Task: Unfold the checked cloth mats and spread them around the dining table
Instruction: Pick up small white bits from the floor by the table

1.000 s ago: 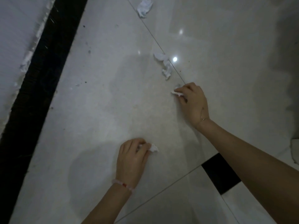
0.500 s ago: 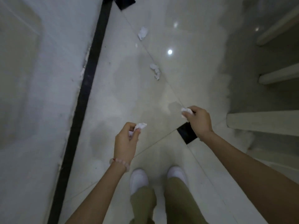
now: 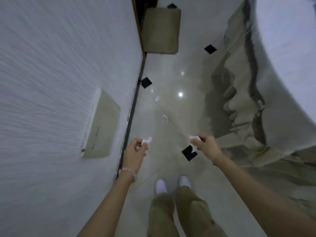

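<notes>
The left hand (image 3: pixel 135 151) pinches a paper scrap (image 3: pixel 146 140) in closed fingers — the right hand (image 3: pixel 204 145) grips another scrap (image 3: pixel 194 139). No checked mats show; finding them probably comes next.

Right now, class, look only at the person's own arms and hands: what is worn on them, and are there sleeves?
Both forearms are bare, with no sleeves in view. The left hand has a bracelet of pale pink beads around its wrist. The right hand has no gloves or rings that can be made out; its wrist is too blurred to tell more.
</notes>
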